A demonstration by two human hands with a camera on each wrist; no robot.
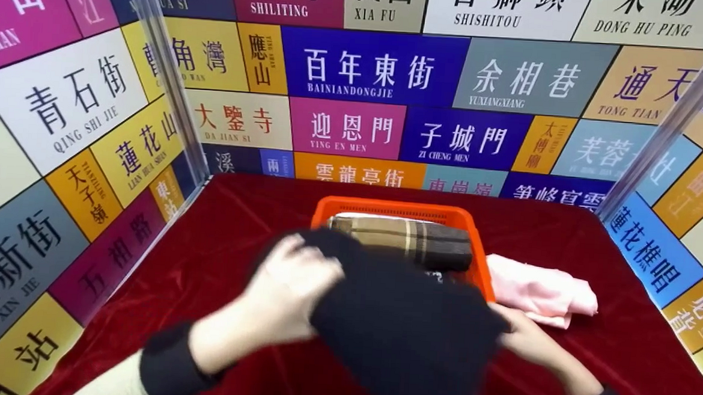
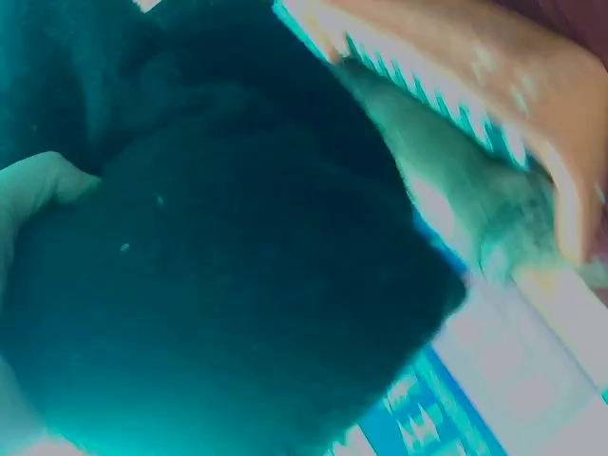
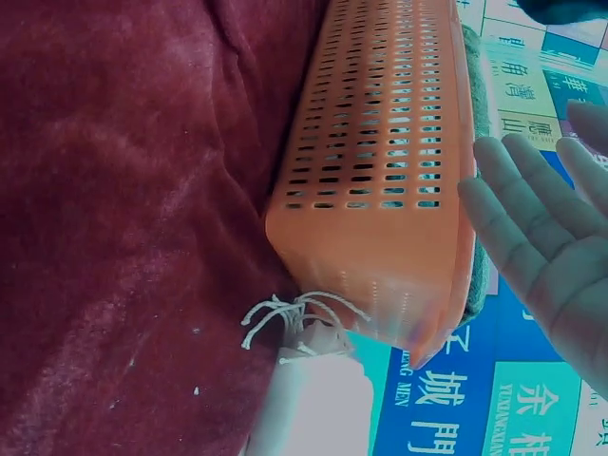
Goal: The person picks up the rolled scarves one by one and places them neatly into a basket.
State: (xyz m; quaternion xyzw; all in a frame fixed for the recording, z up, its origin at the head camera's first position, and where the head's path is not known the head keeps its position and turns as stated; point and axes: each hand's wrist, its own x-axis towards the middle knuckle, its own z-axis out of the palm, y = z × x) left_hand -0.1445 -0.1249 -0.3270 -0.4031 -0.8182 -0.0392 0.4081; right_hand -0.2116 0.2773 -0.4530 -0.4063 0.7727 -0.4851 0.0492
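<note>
My left hand (image 1: 289, 290) grips a piece of black cloth (image 1: 411, 327) and holds it raised in front of the orange basket (image 1: 483, 261); the hand is blurred. In the left wrist view the dark fabric (image 2: 218, 256) fills most of the picture, with the thumb (image 2: 52, 185) pressed on it. My right hand (image 1: 530, 339) is at the cloth's right edge, by the basket's near right corner. In the right wrist view its fingers (image 3: 532, 204) are straight beside the basket rim and grip nothing. A rolled brown plaid cloth (image 1: 406, 239) lies in the basket.
To the right of the basket lies a folded pink cloth (image 1: 542, 292); white fringe (image 3: 302, 318) shows at its end in the right wrist view. Dark red velvet (image 1: 242, 222) covers the table. Panels with colourful place-name signs (image 1: 370, 66) stand around the back and sides.
</note>
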